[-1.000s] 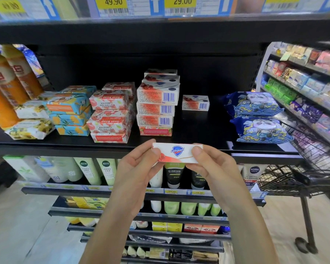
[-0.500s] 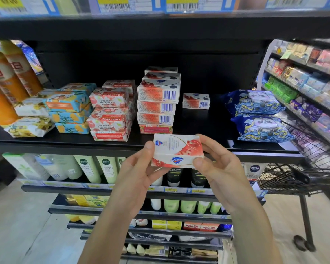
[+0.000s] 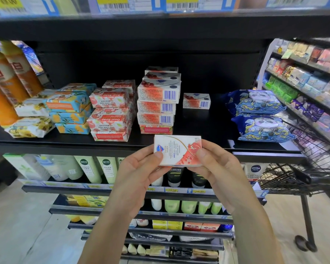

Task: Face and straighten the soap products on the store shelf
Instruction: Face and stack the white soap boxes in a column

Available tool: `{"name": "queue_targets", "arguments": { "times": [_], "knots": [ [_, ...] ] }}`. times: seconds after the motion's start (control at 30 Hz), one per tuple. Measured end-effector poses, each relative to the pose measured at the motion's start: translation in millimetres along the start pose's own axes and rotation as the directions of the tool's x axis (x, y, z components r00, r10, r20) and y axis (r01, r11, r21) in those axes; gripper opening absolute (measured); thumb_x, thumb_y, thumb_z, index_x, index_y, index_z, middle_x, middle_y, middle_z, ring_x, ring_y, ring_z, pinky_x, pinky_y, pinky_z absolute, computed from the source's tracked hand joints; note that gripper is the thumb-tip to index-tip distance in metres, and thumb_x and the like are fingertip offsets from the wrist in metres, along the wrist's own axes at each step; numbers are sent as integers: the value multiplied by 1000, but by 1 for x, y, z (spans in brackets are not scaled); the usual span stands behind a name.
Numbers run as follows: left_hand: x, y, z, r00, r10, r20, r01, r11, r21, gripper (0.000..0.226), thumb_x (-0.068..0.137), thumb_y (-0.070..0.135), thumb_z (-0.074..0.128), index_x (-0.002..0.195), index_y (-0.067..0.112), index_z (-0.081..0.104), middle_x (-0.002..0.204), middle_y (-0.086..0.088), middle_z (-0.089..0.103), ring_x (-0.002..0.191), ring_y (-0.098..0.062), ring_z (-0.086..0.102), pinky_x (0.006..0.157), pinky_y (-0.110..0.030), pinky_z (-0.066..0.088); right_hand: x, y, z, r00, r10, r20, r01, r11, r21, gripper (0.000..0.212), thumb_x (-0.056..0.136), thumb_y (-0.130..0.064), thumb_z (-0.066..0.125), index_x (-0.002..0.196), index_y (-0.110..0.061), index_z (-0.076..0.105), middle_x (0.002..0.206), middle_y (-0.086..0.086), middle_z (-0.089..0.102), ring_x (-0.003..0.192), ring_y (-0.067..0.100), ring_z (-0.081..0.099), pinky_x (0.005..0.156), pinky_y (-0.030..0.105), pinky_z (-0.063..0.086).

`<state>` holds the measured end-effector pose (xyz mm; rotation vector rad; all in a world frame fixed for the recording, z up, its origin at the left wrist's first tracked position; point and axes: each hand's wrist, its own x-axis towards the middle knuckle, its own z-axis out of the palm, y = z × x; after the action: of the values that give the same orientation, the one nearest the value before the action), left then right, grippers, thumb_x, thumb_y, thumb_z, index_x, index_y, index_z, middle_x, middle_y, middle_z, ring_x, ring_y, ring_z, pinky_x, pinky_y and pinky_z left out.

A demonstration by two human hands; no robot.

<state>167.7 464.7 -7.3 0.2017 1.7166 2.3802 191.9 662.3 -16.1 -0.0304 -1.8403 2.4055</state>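
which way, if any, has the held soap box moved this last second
Yes. The soap box rolled from narrow edge to broad face toward the camera, staying level with the shelf's front edge.

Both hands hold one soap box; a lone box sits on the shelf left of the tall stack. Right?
One error: the lone box sits right of the tall stack, not left; the head view shows it. The left hand and right hand do hold the soap box.

left hand (image 3: 140,174) raised, fingers curled, pinching | right hand (image 3: 216,173) raised, fingers curled, pinching
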Motion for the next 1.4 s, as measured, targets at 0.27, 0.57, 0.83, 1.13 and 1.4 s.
{"name": "queue_targets", "arguments": {
  "times": [0.27, 0.57, 0.83, 1.13, 1.4],
  "knots": [
    [0, -3, -1, 999, 15, 39, -15, 1000, -12, 48, 92, 15, 62, 138, 6, 57, 124, -10, 73, 119, -24, 69, 103, -36, 53, 2, 0, -1, 999, 10, -37, -10, 1000, -15, 44, 81, -29, 72, 120, -9, 71, 104, 9, 79, 100, 20, 76, 82, 29, 60],
    [0, 0, 2, 999, -33, -12, 33, 999, -3, 45, 90, 25, 63, 131, 9, 64, 120, -7, 75, 117, -20, 69, 109, -40, 48, 1, 7, -9, 997, -70, -21, 70, 997, -17, 47, 77, -23, 76, 123, -12, 71, 115, 9, 77, 111, 25, 72, 96, 42, 56],
    [0, -2, -5, 994, -109, -1, 109, 993, 47, 69, 90, 64, 64, 132, 9, 62, 118, -11, 75, 118, -22, 69, 122, -54, 26, 1, 13, -13, 986, -164, 22, 165, 984, -61, 48, 80, -11, 75, 127, -15, 68, 122, 6, 74, 120, 25, 67, 104, 49, 50],
    [-4, -3, -3, 998, -65, -26, 66, 996, 57, 42, 92, 35, 66, 125, 9, 70, 120, -8, 75, 118, -23, 69, 116, -47, 39, -1, 13, -12, 995, -57, 85, 64, 994, -91, 69, 74, -40, 88, 136, -24, 61, 133, 0, 69, 126, 16, 63, 109, 40, 48],
    [-5, -4, -3, 999, 0, -34, 3, 996, 89, 44, 97, 22, 62, 137, 5, 59, 124, -8, 74, 121, -22, 67, 113, -44, 43, -5, 6, -5, 997, 61, 40, -59, 997, -48, 75, 74, -61, 75, 128, -10, 66, 119, 7, 75, 112, 25, 72, 105, 41, 53]
  ]
}}
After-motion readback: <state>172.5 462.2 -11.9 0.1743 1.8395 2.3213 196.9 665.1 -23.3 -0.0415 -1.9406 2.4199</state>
